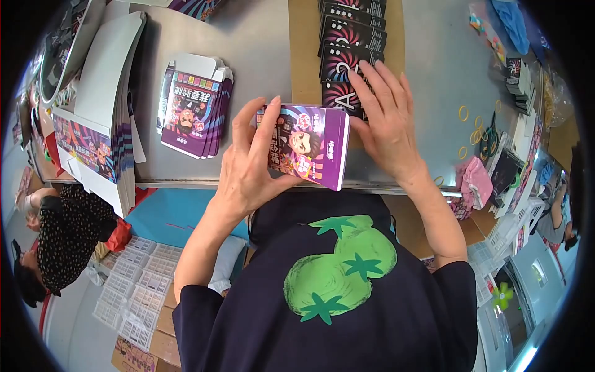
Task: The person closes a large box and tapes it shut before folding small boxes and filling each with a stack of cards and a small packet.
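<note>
A purple printed card box (307,146) with a cartoon figure is gripped by my left hand (242,170), fingers over one side and thumb at the lower edge. My right hand (393,130) has its fingers stretched over the nearest black card pack (339,96), which bears a white letter A. Its thumb lies close to the box's right end. Beyond it, a row of overlapping black card packs (353,31) with pink swirls runs away from me on a brown cardboard strip (305,56). The box hides part of the nearest pack.
More purple boxes (192,115) lie overlapped on the metal table (248,37), some with flaps up. Stacked cartons (93,142) stand at the left. Rubber bands (477,133), scissors (491,137) and a pink cloth (475,183) sit right. Another person (68,239) is at far left.
</note>
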The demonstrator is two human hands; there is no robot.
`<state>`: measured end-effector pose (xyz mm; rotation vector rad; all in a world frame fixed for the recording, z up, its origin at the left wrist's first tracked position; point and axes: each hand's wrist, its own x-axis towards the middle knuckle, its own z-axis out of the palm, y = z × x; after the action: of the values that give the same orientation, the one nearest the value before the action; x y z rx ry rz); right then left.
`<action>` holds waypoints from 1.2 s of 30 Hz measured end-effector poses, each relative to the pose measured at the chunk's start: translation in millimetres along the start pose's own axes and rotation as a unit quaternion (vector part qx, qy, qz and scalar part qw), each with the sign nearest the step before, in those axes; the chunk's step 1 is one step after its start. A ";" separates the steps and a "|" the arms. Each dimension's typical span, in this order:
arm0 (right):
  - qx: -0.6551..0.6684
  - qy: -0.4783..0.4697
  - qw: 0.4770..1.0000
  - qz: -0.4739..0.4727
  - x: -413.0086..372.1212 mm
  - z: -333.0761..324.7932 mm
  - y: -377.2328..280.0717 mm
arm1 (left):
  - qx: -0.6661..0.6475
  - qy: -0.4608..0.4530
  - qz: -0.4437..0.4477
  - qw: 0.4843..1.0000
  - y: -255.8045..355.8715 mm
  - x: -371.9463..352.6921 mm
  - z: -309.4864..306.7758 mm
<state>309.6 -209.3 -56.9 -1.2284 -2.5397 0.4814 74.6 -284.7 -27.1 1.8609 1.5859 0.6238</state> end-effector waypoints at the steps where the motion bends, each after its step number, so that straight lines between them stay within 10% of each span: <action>1: -0.001 0.002 1.000 0.001 2.4 -1.5 -1.2 | -0.004 -0.002 -0.009 1.000 -0.4 -0.4 0.5; 36: 0.008 -0.018 0.999 0.030 15.8 -14.6 -5.1 | -0.051 0.053 -0.018 0.997 -15.4 -8.9 11.3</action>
<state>302.1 -197.1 -40.0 -1.3057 -2.5304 0.5405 70.2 -293.6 -45.7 1.7462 1.6214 0.7835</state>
